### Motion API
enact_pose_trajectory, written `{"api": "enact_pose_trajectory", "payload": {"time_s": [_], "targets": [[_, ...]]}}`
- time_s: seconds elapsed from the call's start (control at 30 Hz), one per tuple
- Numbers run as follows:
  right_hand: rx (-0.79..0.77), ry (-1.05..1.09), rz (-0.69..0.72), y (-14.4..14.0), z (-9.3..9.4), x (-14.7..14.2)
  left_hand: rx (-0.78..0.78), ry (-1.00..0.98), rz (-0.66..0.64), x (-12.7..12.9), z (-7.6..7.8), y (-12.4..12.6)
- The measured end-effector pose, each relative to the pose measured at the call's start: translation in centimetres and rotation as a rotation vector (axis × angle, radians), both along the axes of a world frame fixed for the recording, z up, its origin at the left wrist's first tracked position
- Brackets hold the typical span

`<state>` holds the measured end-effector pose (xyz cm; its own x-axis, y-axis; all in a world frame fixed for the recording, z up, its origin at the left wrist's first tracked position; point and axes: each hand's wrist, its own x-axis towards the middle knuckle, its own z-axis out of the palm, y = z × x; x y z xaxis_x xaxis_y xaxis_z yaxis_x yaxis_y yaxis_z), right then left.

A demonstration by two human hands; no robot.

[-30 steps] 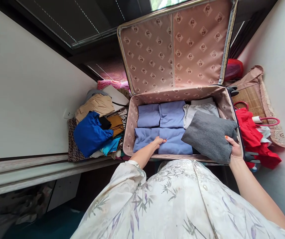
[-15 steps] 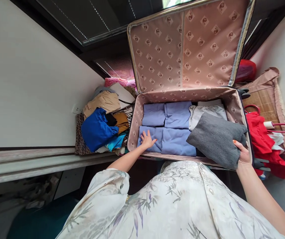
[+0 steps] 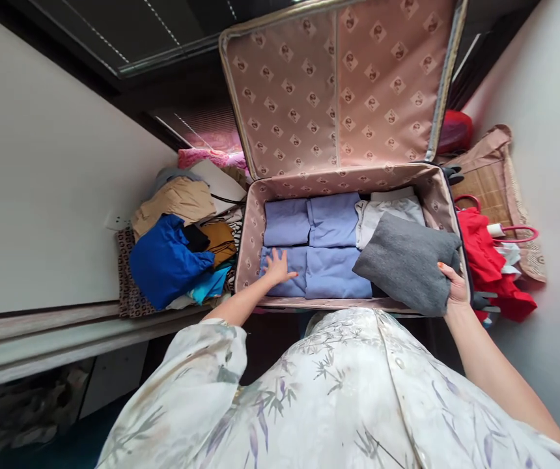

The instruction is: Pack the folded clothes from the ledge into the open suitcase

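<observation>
Item: open suitcase [image 3: 253, 225], lid up, patterned pink lining. Inside L: four folded lavender-blue pieces [image 3: 331, 221] in 2 rows; behind R: pale grey garment [image 3: 387, 210]. My left hand [image 3: 276, 266], fingers spread flat, rests on front-left blue piece. My right hand [image 3: 453, 286] grips folded grey sweater [image 3: 404, 260] at its near-right corner, fingers pinching the cloth; sweater lies over suitcase's front-right part. L of case: heap of clothes w/ blue top [image 3: 165, 260]. R: red clothing [image 3: 480, 251], woven bag [image 3: 492, 182].
</observation>
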<state>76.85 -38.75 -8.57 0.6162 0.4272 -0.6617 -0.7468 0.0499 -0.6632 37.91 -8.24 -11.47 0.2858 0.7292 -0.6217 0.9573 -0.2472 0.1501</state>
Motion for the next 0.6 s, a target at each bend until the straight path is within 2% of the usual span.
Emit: {"api": "enact_pose_trajectory", "payload": {"time_s": [0.1, 0.13, 0.17, 0.2, 0.27, 0.33, 0.43, 0.5, 0.57, 0.6], "targets": [[0.001, -0.021, 0.05, 0.1, 0.3, 0.8, -0.022, -0.028, -0.627, 1.3, -0.8, -2.1], [0.01, -0.051, 0.077, 0.2, 0.4, 1.2, -0.056, -0.034, -0.781, 1.8, -1.4, -2.8], [0.018, -0.089, 0.106, 0.4, 0.6, 1.8, -0.08, -0.031, -0.878, 2.3, -1.9, -3.4], [0.025, -0.132, 0.133, 0.6, 0.9, 2.4, -0.091, -0.023, -0.921, 2.7, -2.3, -3.8], [0.041, -0.22, 0.175, 1.1, 1.7, 3.9, -0.085, -0.011, -0.906, 3.2, -2.9, -4.2], [0.055, -0.293, 0.202, 1.4, 2.6, 5.2, -0.087, -0.019, -0.856, 3.5, -2.8, -4.0], [0.068, -0.335, 0.262, 1.3, 3.5, 6.1, -0.189, -0.074, -0.737, 4.7, -1.6, -3.3], [0.064, -0.307, 0.319, 1.2, 3.5, 5.7, -0.244, -0.127, -0.677, 6.5, -0.8, -3.1], [0.059, -0.272, 0.382, 1.5, 2.9, 4.8, -0.331, -0.325, -0.498, 9.2, -0.3, -3.8], [0.054, -0.259, 0.415, 1.8, 2.5, 4.2, -0.432, -0.478, -0.325, 10.7, -0.2, -4.4]]}}
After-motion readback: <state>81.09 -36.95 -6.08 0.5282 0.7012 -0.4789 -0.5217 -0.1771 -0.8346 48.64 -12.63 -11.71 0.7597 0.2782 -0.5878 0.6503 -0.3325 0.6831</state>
